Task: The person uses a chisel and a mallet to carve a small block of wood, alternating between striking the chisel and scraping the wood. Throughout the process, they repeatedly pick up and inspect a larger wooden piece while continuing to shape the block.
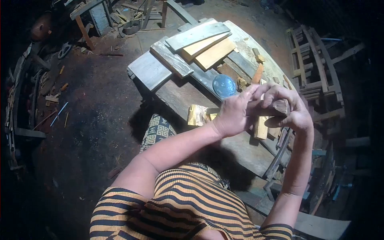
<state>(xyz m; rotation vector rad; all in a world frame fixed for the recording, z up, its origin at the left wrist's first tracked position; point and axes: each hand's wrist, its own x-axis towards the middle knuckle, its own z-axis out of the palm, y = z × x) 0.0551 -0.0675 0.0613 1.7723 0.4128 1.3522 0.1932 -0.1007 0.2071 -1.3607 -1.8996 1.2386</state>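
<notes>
Above the workbench, both hands meet around a dark brown wooden block [258,109]. My left hand [233,114] closes on its left side. Curled around its right end is my right hand [294,108], with the rough end face showing between thumb and fingers. Fingers hide much of the block. Beneath the hands lies a pale yellow wood strip [261,129], partly covered. A short light wood block [197,115] lies left of my left hand. Just beyond the hands sit a round blue lid-like disc [224,85] and an orange-brown wood piece [258,73].
Planks are stacked at the bench's far left, including a grey board [150,71] and a yellow board [216,53]. Small offcuts [260,58] lie along the far edge. A slatted wooden frame [316,60] stands at right. Scrap wood [52,99] litters the dark floor.
</notes>
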